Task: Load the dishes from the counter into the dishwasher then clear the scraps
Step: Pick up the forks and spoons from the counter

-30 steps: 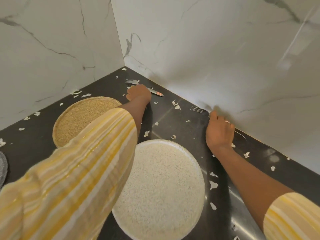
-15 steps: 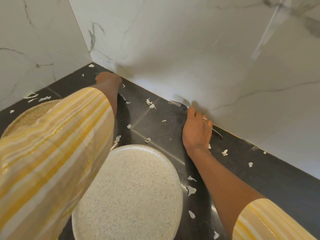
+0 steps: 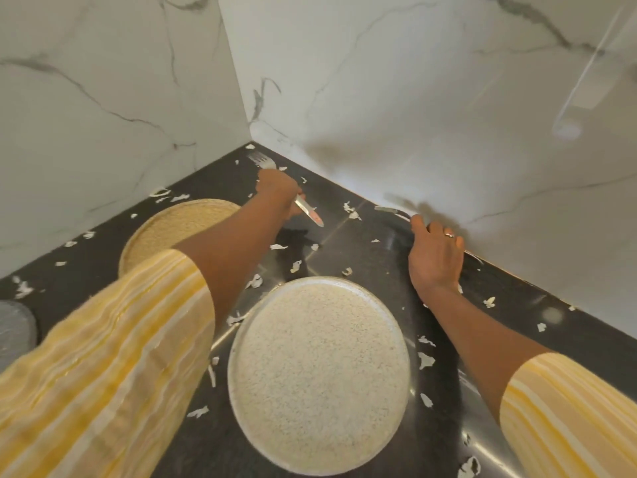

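Note:
A white speckled plate (image 3: 319, 374) lies on the black counter (image 3: 379, 257) right in front of me. A tan speckled plate (image 3: 172, 225) sits behind it to the left, partly under my left arm. My left hand (image 3: 277, 193) is closed around a fork (image 3: 263, 161) in the far corner; its tines point to the corner and its handle end sticks out toward the right. My right hand (image 3: 436, 257) rests by the right wall over a second fork (image 3: 389, 210), fingers curled on its handle. White scraps (image 3: 351, 212) litter the counter.
Marble walls (image 3: 413, 98) meet in a corner and bound the counter at the back and right. The rim of a grey dish (image 3: 13, 326) shows at the left edge. More scraps (image 3: 425, 360) lie to the right of the white plate.
My left hand has closed on the corner fork and raised it slightly. My right hand stays by the wall on the second fork, whose tines now look blurred.

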### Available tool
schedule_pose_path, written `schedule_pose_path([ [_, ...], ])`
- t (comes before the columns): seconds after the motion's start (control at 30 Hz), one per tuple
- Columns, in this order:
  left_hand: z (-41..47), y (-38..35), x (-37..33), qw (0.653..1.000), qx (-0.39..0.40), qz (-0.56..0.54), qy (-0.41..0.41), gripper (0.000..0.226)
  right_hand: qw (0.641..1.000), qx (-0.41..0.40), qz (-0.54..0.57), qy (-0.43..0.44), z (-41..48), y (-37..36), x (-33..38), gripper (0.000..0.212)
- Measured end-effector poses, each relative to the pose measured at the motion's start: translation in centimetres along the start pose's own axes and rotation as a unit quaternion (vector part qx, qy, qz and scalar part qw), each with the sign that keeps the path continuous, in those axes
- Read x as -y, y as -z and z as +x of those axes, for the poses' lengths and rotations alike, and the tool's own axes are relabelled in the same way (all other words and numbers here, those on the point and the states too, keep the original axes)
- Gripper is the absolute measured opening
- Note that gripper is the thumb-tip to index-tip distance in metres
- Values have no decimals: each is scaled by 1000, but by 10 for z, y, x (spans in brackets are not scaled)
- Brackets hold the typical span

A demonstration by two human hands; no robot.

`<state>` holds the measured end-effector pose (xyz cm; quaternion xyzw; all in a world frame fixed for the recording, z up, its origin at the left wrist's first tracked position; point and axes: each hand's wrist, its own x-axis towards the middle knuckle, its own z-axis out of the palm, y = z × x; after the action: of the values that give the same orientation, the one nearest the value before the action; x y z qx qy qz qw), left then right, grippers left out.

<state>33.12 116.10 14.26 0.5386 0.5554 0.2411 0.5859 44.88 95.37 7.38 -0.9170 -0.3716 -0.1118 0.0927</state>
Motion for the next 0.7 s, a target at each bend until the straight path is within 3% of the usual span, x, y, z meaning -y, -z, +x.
schedule_pose_path([
  [0.1, -36, 15, 11, 988, -12, -127, 82, 28, 998, 5, -6, 59, -5, 10, -3, 38],
  [0.27, -110, 50, 26, 987, 58, -100, 108, 41, 998, -18, 17, 51, -34, 39, 13, 37],
  [0.43, -177, 82, 54, 992, 39, -101, 62, 30, 996, -35, 40, 77, -93, 73, 35, 31],
  [0.63, -275, 122, 110, 994, 79, -82, 7, 45, 991, -80, 95, 58, -206, 132, 64, 27],
  [0.7, -313, 133, 133, 992, 100, -77, 1, 48, 988, -36, 148, 37, -256, 157, 73, 28],
])
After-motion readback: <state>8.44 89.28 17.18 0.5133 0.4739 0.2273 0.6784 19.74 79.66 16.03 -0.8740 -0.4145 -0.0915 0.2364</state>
